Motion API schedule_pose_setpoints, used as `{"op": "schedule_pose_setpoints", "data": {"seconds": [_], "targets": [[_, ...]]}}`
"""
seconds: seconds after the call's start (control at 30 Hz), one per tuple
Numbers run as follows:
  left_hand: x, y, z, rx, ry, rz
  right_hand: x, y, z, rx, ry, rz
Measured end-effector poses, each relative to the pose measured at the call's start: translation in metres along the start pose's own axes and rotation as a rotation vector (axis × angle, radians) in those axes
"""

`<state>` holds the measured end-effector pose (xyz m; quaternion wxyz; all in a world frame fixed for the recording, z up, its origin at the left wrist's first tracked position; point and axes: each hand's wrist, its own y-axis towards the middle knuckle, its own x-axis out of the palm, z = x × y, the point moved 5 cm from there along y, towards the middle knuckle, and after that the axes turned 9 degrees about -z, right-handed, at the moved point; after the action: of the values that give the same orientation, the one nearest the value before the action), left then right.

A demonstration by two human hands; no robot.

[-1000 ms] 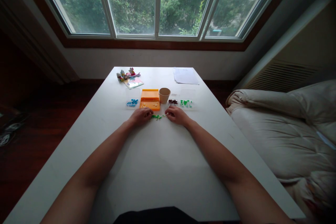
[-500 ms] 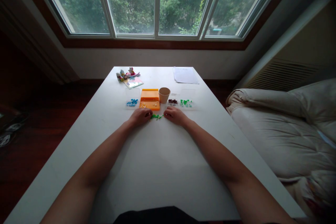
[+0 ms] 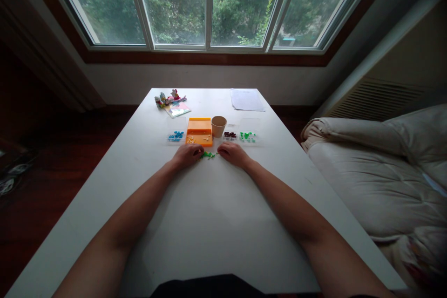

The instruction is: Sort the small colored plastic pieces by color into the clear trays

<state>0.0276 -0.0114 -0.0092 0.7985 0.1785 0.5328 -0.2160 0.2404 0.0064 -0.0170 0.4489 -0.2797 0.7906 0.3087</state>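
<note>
On the white table (image 3: 213, 223) lies a small loose pile of green pieces (image 3: 208, 154), with some paler bits among them. At its left edge is my left hand (image 3: 187, 154), fingers curled and closed; what they hold, if anything, is hidden. Across from it, my right hand (image 3: 233, 154) has its fingertips pressed together at the pile's right edge, and anything in them is too small to make out. Just beyond the hands sits an opened orange box (image 3: 199, 131) with small light-coloured pieces in its near half.
A brown paper cup (image 3: 219, 126) stands right of the box. Clear boxes hold blue pieces (image 3: 175, 136), dark brown pieces (image 3: 229, 135) and green ones (image 3: 247, 137). Farther back are small figurines (image 3: 169, 98), a card (image 3: 179, 110) and paper sheets (image 3: 246, 100). A padded sofa (image 3: 370, 177) flanks the table's right side.
Both hands stay at the pile with only slight finger movement. My left fingertips have edged a little to the right, toward the green pieces.
</note>
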Motion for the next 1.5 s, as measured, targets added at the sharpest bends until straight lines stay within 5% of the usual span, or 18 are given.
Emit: {"op": "schedule_pose_setpoints", "data": {"seconds": [0.7, 1.03, 1.2, 1.33, 1.5], "targets": [[-0.001, -0.001, 0.003, -0.026, -0.027, 0.017, -0.006, -0.004, 0.012, 0.2, -0.136, 0.055], [0.001, 0.001, -0.002, -0.015, -0.016, 0.02, 0.001, -0.001, -0.016, 0.013, 0.02, -0.082], [0.001, 0.001, -0.002, -0.014, -0.011, 0.018, 0.003, 0.003, -0.018, -0.002, 0.185, -0.047], [0.001, 0.0, -0.001, -0.005, 0.002, 0.024, 0.0, 0.002, -0.008, 0.056, 0.111, 0.058], [-0.001, -0.001, 0.002, -0.001, 0.033, 0.046, 0.002, 0.0, -0.008, 0.014, 0.057, 0.011]]}}
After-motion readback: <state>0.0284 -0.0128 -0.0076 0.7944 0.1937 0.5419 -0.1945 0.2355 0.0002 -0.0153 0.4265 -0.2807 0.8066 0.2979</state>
